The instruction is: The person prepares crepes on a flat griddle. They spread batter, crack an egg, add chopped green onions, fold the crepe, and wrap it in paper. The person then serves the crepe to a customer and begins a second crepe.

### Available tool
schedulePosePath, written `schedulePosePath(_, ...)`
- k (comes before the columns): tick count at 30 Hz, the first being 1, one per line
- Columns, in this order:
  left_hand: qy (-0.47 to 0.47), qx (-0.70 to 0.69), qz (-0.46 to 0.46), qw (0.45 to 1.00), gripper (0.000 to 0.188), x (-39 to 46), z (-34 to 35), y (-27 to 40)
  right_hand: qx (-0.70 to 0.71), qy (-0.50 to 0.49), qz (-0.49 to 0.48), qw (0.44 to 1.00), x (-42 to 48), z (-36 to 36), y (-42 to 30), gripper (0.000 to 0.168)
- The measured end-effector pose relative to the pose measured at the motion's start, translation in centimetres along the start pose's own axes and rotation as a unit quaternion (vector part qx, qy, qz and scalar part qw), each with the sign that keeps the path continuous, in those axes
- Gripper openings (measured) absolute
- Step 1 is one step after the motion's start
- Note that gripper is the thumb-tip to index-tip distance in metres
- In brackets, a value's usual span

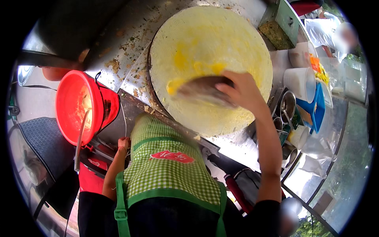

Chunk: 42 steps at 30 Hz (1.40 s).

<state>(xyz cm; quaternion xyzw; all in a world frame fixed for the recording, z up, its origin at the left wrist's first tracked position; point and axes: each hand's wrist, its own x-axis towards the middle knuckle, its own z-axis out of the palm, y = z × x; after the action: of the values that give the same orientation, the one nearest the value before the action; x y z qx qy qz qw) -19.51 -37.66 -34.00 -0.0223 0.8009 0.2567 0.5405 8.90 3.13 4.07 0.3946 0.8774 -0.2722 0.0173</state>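
My right hand (pixel 241 89) grips a dark, flat spreader blade (pixel 204 89), blurred by motion. The blade lies over a wide, pale batter crepe (pixel 207 38) that covers a round griddle (pixel 149 63). Streaks of yellow egg (pixel 180 56) cover parts of the crepe, and a wetter patch sits at the blade's far tip. Low beside my green checked apron (pixel 168 177) is my left hand (pixel 124 142), below the counter edge. A thin white cord runs down to it, but its fingers are too small and partly hidden to show a hold.
At left stands a red bucket (pixel 63 109) holding pale batter and a long metal-handled ladle (pixel 80 142). Scraps litter the metal counter (pixel 118 59). On the right are a green metal box (pixel 281 26), white tubs (pixel 299 83), a blue tray (pixel 318 109) and steel bowls. People stand beyond.
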Motion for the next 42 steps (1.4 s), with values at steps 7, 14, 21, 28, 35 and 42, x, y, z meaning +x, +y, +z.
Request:
schedulePosePath(7, -0.005, -0.035, 0.029, 0.999, 0.015, 0.6, -1.6, 3.5, -0.001, 0.326, 0.197, 0.925, 11.4, -0.5, 7.1, 0.037)
schedulePosePath(14, -0.051, -0.022, -0.009, 0.998, 0.014, 3.5, -1.4, 4.1, 0.041, 0.446, 0.324, 0.834, -2.5, -1.4, 16.3, 0.031)
schedulePosePath(21, -0.058, -0.032, 0.012, 0.998, 0.015, 1.4, 1.0, 7.6, -0.123, 0.330, 0.224, 0.909, 2.1, -9.8, 11.5, 0.023)
schedulePosePath(28, -0.027, 0.016, 0.051, 0.998, 0.018, -2.1, 3.8, 6.2, -0.232, 0.280, 0.006, 0.932, -5.1, 1.7, 15.4, 0.028)
schedulePosePath(35, -0.062, 0.078, 0.070, 0.993, 0.019, 1.6, 4.3, 4.6, -0.130, 0.274, -0.088, 0.949, -14.0, 6.5, 2.6, 0.021)
schedulePosePath(42, -0.081, 0.066, 0.101, 0.989, 0.019, -1.3, 6.1, 9.6, -0.117, 0.262, 0.246, 0.926, -15.3, 3.3, 0.2, 0.026)
